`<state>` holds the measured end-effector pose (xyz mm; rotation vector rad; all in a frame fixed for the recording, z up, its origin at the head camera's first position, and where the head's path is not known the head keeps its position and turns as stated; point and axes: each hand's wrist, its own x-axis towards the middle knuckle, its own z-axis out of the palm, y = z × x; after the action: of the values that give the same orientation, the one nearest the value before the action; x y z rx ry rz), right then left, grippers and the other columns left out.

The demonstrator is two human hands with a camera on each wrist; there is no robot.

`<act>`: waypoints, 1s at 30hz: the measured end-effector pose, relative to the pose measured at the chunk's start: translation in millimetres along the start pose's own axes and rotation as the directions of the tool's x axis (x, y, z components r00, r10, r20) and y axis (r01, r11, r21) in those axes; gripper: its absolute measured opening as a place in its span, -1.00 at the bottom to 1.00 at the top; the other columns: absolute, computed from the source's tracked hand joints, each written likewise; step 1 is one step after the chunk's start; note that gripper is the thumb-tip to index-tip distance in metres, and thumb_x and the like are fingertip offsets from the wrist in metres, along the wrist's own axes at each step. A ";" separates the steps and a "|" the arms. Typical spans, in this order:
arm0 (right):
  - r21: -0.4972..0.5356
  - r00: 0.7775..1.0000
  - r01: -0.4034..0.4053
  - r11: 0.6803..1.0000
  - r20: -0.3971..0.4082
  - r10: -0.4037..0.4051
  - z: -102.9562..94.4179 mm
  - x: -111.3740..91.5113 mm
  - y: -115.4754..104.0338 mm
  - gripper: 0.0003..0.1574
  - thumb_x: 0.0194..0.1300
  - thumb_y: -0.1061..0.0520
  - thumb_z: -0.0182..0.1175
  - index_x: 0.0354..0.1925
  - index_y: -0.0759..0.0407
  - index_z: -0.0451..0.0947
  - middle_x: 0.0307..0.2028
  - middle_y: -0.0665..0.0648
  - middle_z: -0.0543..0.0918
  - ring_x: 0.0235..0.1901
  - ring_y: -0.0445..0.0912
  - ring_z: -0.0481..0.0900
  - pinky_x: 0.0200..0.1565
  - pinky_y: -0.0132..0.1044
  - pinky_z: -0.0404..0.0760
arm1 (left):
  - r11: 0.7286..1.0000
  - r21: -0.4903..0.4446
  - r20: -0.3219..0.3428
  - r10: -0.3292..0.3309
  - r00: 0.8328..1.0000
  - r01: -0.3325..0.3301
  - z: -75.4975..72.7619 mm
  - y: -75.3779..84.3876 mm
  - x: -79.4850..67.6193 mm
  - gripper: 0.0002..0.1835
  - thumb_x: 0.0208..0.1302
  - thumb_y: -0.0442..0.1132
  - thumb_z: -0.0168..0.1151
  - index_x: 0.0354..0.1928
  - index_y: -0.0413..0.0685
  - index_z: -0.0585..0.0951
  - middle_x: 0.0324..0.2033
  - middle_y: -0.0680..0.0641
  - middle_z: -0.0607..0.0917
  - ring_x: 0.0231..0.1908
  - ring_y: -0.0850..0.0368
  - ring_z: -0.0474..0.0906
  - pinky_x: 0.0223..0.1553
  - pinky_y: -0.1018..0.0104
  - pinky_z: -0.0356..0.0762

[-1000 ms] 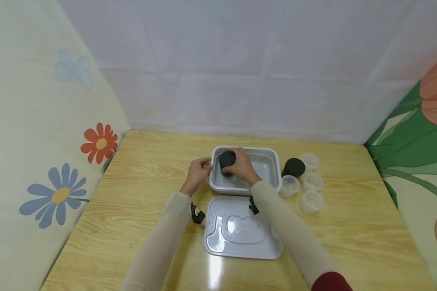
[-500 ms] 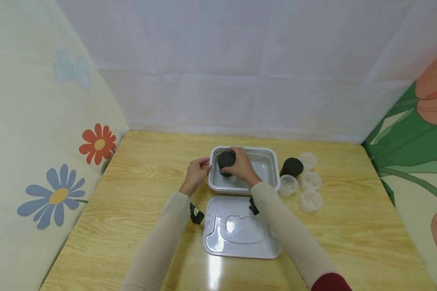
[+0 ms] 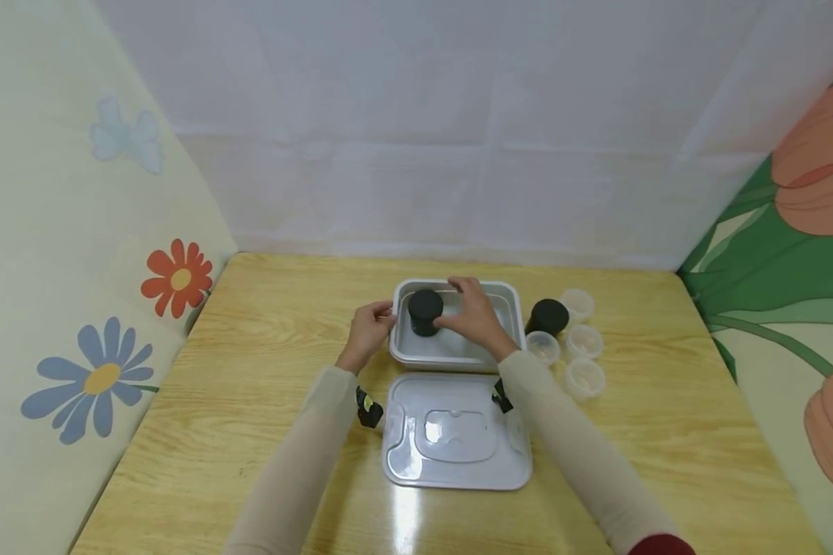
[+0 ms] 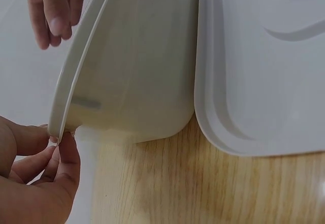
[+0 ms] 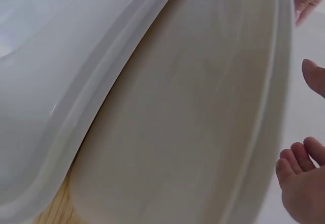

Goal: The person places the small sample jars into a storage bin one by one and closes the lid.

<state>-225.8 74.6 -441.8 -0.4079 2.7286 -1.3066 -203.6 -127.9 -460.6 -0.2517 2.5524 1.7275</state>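
Observation:
A light grey rectangular plastic box point(image 3: 458, 361) stands with its open top up. Inside, at its left end, a round black lidded container point(image 3: 426, 310) stands upright. My left hand point(image 3: 366, 335) pinches the box's left rim between thumb and fingers; the left wrist view shows this left hand point(image 4: 43, 170) at the rim point(image 4: 63, 94). Over the box, just right of the black container, my right hand point(image 3: 477, 317) is spread, thumb close to the container's side and nothing in its grasp. In the right wrist view the right hand point(image 5: 302, 183) shows fingers and thumb apart.
The box's matching lid point(image 3: 456, 443) lies flat on the wooden table point(image 3: 278, 324) in front of the box. To the right stand another black container point(image 3: 548, 317) and several clear round cups point(image 3: 585, 378). A white cloth point(image 3: 361, 154) hangs behind the table.
My right hand has let go of the black container and moved slightly right, its fingers spreading. The container stays in the box. My left hand keeps its hold on the rim.

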 end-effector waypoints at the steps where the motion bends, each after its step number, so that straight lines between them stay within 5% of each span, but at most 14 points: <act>1: 0.003 1.000 0.007 1.000 -0.005 -0.007 -2.0 -1.8 0.2 0.02 -0.03 0.14 0.47 0.34 0.29 0.23 0.24 0.28 0.32 0.24 0.15 0.33 0.25 0.00 0.36 | 1.000 0.000 0.001 0.001 1.000 -0.001 -0.3 -0.2 0.0 -0.65 0.25 -0.45 0.10 0.08 -0.40 0.55 -0.17 -0.33 0.63 -0.26 0.06 0.54 -0.35 0.51 0.47; 30: 0.010 0.987 0.086 0.996 -0.139 -0.084 -62.9 -79.5 28.6 -0.05 -0.04 0.18 0.47 0.28 0.33 0.29 0.15 0.34 0.38 0.11 0.24 0.35 0.12 0.14 0.39 | 1.000 0.020 0.002 -0.001 1.000 0.001 -0.9 0.2 -0.5 -0.64 0.27 -0.45 0.09 0.12 -0.38 0.53 -0.13 -0.34 0.62 -0.25 0.05 0.54 -0.35 0.51 0.47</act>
<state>-167.4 161.0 -427.1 -0.4541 2.8401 -1.4279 -203.1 -128.6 -460.0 -0.2504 2.5661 1.6996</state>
